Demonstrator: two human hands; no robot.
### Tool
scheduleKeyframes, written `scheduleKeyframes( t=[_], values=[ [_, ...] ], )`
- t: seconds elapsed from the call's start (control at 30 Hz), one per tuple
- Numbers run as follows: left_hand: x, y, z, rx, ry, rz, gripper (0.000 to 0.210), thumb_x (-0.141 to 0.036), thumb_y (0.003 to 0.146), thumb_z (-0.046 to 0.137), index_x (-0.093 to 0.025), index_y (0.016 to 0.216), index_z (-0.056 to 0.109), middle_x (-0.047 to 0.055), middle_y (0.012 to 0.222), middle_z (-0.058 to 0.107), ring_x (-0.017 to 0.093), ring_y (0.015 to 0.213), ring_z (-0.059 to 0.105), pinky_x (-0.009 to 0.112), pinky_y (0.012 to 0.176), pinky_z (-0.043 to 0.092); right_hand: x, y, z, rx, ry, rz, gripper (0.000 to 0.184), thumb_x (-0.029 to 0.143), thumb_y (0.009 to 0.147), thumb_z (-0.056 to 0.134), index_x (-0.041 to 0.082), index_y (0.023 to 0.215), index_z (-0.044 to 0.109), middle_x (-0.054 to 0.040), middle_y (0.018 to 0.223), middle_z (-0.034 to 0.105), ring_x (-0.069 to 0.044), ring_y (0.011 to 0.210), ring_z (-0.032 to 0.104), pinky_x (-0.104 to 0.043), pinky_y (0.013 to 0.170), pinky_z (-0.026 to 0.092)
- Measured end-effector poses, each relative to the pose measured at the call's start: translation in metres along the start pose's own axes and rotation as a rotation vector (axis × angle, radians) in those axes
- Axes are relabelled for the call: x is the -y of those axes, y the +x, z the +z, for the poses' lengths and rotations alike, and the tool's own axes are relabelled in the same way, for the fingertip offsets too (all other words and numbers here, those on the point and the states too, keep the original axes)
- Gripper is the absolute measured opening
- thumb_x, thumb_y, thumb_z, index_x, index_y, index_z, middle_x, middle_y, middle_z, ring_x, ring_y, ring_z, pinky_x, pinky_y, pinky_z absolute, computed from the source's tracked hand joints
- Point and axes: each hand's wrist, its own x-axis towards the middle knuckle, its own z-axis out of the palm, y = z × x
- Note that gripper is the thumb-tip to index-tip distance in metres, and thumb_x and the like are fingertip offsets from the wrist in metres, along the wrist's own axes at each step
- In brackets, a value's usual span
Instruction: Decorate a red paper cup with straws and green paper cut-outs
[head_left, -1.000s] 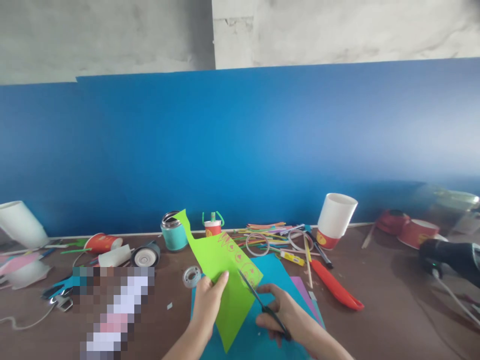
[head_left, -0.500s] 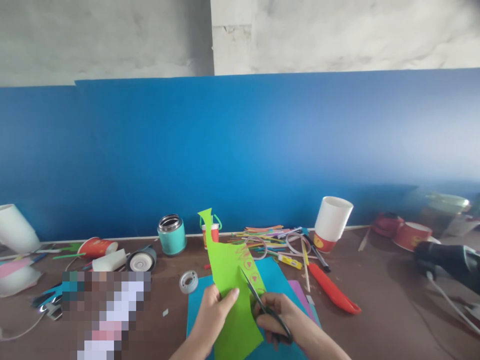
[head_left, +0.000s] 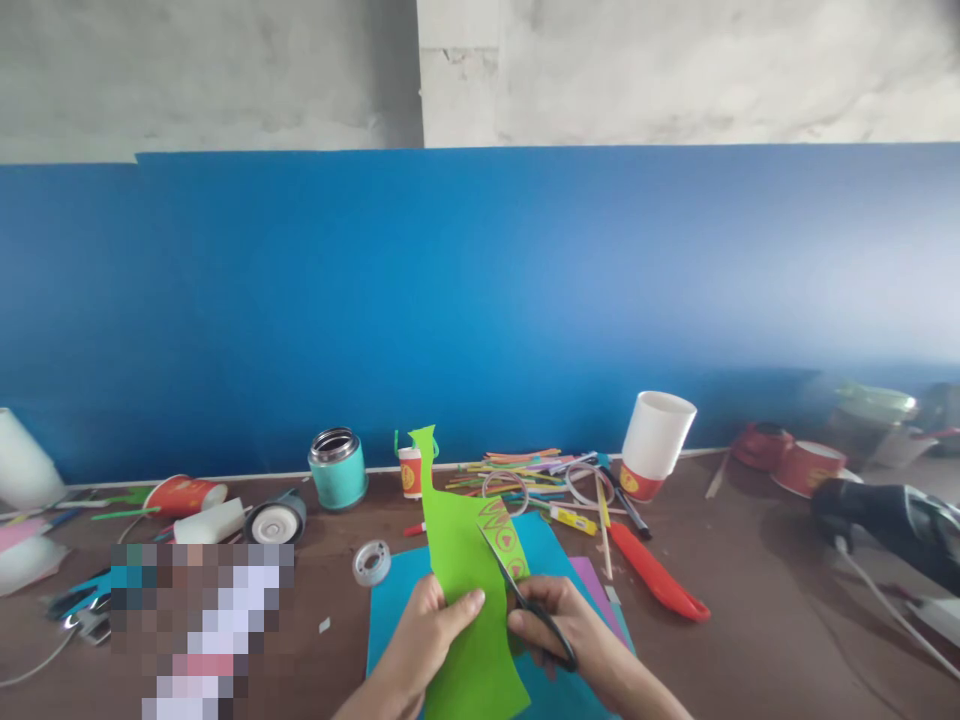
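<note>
Lime-green paper (head_left: 465,550), thin and matte, is bending gently between our 2 hands, a narrow strip rising from its far left corner and pink zigzags and circles running along its right side. With our left hand (head_left: 431,628) we are pinching the sheet, thumb flat on top, the fingers beneath mostly hidden. With our right hand (head_left: 561,620) we are grasping dark-handled scissors (head_left: 550,626), fingers curled around the grips, the slim blades slanting over the paper beside the pink pattern.

Below our fingers, a flat blue sheet (head_left: 390,605) is covering part of the brown tabletop (head_left: 757,620); a purple sheet (head_left: 592,588) is showing right of the right fingers. Farther right, a glossy red tapering object (head_left: 660,575) is lying.

Beyond the fingertips we are seeing slender coloured sticks (head_left: 525,465), a yellow tube (head_left: 574,521) and a white cylindrical cup (head_left: 658,440) with a red lower band. Beyond the left fingers, a round tape roll (head_left: 363,572) and an upright turquoise jar (head_left: 339,480) with a shiny metal mouth are resting.
</note>
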Motion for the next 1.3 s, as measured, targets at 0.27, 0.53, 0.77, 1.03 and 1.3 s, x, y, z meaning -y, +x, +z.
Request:
scheduleKeyframes(
  t=[0.27, 0.53, 0.77, 1.03, 1.3],
  values=[
    [0.0, -0.006, 0.009, 0.097, -0.064, -0.007, 0.05, -0.052, 0.056, 0.076, -0.014, 0.087, 0.067, 0.011, 0.072, 0.071, 0.025, 0.058, 0.065, 0.033, 0.054, 0.05, 0.006, -0.002, 0.006, -0.02, 0.081, -0.003, 0.05, 0.06, 0.059, 0.07, 0.014, 0.07, 0.055, 0.0068, 0.046, 0.048, -0.003, 0.035, 0.039, -0.014, 0.033, 0.024],
    [0.009, -0.001, 0.009, 0.153, -0.049, 0.014, 0.053, -0.053, 0.058, 0.075, -0.012, 0.091, 0.069, 0.01, 0.066, 0.07, 0.026, 0.057, 0.065, 0.032, 0.052, 0.048, 0.008, -0.003, 0.011, -0.05, 0.097, 0.015, 0.055, 0.066, 0.056, 0.067, 0.014, 0.068, 0.054, 0.0061, 0.044, 0.047, -0.003, 0.034, 0.039, -0.015, 0.033, 0.021],
    [0.008, -0.001, 0.008, 0.238, 0.025, 0.024, 0.05, -0.049, 0.069, 0.069, -0.011, 0.101, 0.066, 0.01, 0.07, 0.071, 0.026, 0.059, 0.065, 0.034, 0.057, 0.05, 0.005, -0.001, 0.018, -0.127, 0.126, -0.001, 0.055, 0.066, 0.055, 0.068, 0.014, 0.067, 0.057, 0.0083, 0.041, 0.04, -0.005, 0.031, 0.039, -0.015, 0.032, 0.027],
    [0.023, 0.002, 0.003, 0.214, 0.024, 0.063, 0.041, -0.038, 0.072, 0.069, -0.013, 0.104, 0.065, 0.008, 0.083, 0.072, 0.027, 0.072, 0.067, 0.037, 0.068, 0.051, -0.004, 0.003, 0.017, -0.121, 0.198, -0.036, 0.049, 0.059, 0.057, 0.072, 0.014, 0.073, 0.06, 0.0029, 0.055, 0.053, -0.007, 0.041, 0.046, -0.016, 0.036, 0.038],
    [0.016, -0.001, 0.008, 0.3, 0.055, 0.03, 0.045, -0.043, 0.071, 0.067, -0.011, 0.103, 0.066, 0.01, 0.078, 0.072, 0.028, 0.071, 0.067, 0.037, 0.066, 0.05, -0.01, 0.011, 0.014, -0.169, 0.068, 0.006, 0.047, 0.059, 0.057, 0.071, 0.015, 0.065, 0.056, 0.0054, 0.044, 0.049, -0.007, 0.03, 0.041, -0.017, 0.028, 0.028]
  ],
)
